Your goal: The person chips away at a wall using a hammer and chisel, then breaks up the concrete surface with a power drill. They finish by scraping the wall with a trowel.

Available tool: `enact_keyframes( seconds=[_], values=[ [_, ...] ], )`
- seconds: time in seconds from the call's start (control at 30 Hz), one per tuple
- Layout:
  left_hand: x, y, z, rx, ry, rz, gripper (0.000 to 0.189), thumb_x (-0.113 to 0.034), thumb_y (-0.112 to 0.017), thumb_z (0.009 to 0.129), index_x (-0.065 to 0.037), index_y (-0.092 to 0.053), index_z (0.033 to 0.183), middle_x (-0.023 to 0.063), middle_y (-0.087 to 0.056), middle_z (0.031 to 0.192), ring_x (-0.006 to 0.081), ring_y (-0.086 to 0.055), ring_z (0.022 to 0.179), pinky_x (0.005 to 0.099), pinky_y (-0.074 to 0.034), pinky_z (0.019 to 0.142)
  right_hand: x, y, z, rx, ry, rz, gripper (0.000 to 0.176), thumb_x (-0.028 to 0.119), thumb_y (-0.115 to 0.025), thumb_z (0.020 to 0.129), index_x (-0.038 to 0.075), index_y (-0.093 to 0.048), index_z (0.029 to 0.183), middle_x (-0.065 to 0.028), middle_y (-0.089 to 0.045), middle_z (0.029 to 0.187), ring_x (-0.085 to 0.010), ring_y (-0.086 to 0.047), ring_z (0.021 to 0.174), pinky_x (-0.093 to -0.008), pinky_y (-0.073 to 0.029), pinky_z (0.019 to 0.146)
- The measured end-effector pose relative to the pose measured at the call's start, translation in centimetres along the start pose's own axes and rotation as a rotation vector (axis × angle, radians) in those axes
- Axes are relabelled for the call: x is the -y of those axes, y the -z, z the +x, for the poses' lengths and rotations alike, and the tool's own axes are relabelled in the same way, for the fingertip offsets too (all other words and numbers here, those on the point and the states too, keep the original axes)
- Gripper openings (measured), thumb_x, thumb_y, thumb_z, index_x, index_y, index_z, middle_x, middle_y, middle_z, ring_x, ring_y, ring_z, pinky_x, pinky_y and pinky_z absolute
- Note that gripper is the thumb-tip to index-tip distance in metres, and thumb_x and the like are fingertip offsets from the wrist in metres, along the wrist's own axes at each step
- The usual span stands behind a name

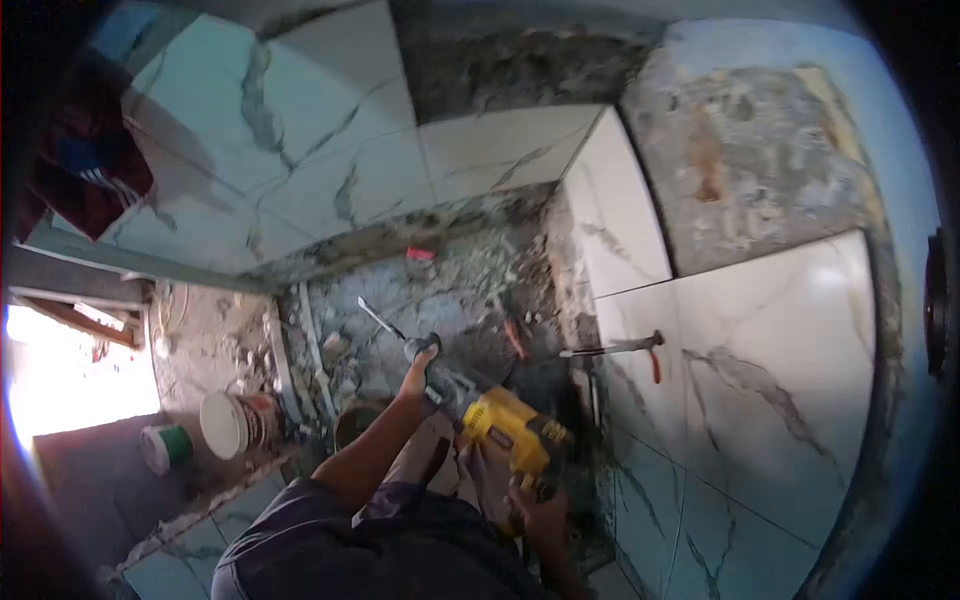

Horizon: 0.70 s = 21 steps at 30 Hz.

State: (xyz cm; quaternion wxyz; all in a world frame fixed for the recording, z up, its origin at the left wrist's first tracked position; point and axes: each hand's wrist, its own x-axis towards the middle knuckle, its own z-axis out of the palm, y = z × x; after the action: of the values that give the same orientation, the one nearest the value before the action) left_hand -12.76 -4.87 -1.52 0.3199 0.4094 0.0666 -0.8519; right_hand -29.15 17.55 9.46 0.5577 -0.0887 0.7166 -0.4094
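Note:
I hold a yellow and black rotary hammer with both hands, low in front of my legs. My left hand is closed around the dark front part just behind the chuck. From there a long chisel bit points away toward the far left, over the rubble-strewn floor. At the back of the machine, my right hand wraps the rear handle near the trigger, its fingers partly hidden.
Marble-patterned tiles cover the walls, with bare rough patches. A metal tool with a red handle is at the right. A red piece lies ahead. At left stand a white bucket and a smaller green-white tub.

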Motion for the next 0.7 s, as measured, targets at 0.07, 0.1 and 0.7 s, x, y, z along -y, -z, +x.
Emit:
enact_keyframes(
  seconds=[0.07, 0.1, 0.7],
  values=[
    [0.5, 5.0, 3.5, -0.11, -0.006, -0.084, 0.034, -0.034, -0.056, 0.082, -0.004, -0.056, 0.098, 0.0137, -0.062, 0.087, 0.0277, -0.061, 0.078, 0.0407, -0.05, 0.073, 1.4, -1.6, 2.6, 0.009, -0.011, 0.175, 0.031, 0.006, -0.068, 0.075, 0.001, -0.047, 0.097, -0.008, -0.058, 0.07, -0.0132, -0.056, 0.054, -0.0258, -0.045, 0.047],
    [0.5, 7.5, 5.3, -0.135, -0.027, -0.093, 0.034, -0.035, -0.057, 0.081, -0.005, -0.056, 0.097, 0.0132, -0.061, 0.086, 0.0276, -0.061, 0.078, 0.041, -0.05, 0.074, 1.5, -2.3, 4.2, 0.02, -0.039, 0.164, 0.031, 0.006, -0.068, 0.075, 0.001, -0.047, 0.097, -0.008, -0.058, 0.07, -0.0132, -0.056, 0.054, -0.0258, -0.045, 0.047],
    [-10.4, 34.4, 28.4, -0.756, -0.172, -0.062, 0.037, -0.035, -0.067, 0.074, -0.005, -0.058, 0.094, 0.0106, -0.061, 0.086, 0.0275, -0.06, 0.075, 0.0441, -0.05, 0.069, -17.2, -16.6, 40.8, 0.14, -0.009, -0.457, 0.032, 0.017, -0.075, 0.069, 0.002, -0.053, 0.085, -0.0045, -0.057, 0.059, -0.0109, -0.054, 0.047, -0.0273, -0.043, 0.044]
  ],
)
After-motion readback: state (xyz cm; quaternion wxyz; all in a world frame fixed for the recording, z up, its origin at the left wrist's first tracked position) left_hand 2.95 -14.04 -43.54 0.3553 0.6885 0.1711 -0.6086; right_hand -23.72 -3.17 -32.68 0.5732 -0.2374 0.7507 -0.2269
